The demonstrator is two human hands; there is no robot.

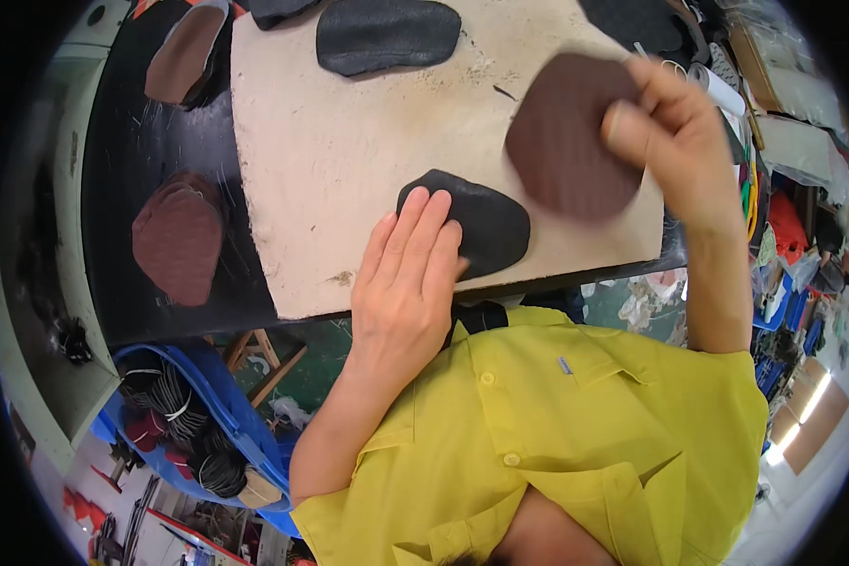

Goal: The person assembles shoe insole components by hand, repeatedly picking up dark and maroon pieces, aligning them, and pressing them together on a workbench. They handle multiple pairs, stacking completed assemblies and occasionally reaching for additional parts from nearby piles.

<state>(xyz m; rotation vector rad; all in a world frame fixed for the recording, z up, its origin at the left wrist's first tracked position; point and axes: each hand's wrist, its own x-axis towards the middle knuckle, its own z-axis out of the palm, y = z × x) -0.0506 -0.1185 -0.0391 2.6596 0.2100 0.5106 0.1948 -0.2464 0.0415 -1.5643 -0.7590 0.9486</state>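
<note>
Black leather piece (pixel 495 231) laid flat; brown piece (pixel 571 141) unattached.
Left hand (pixel 404 283) flat on black, near board's (pixel 330 198) front edge; right hand (pixel 670 137) pinching brown.

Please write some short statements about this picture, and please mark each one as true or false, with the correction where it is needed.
1. The right hand holds a reddish-brown piece. True.
2. The left hand is inside the blue bin. False: the left hand touches a black piece on the pale board; the blue bin is at the lower left.
3. Reddish-brown layered pieces lie on the black table surface, left of the pale board. True.
4. The person's shirt is blue. False: the shirt is yellow-green.
5. Another black piece lies at the far part of the pale board. True.
</note>
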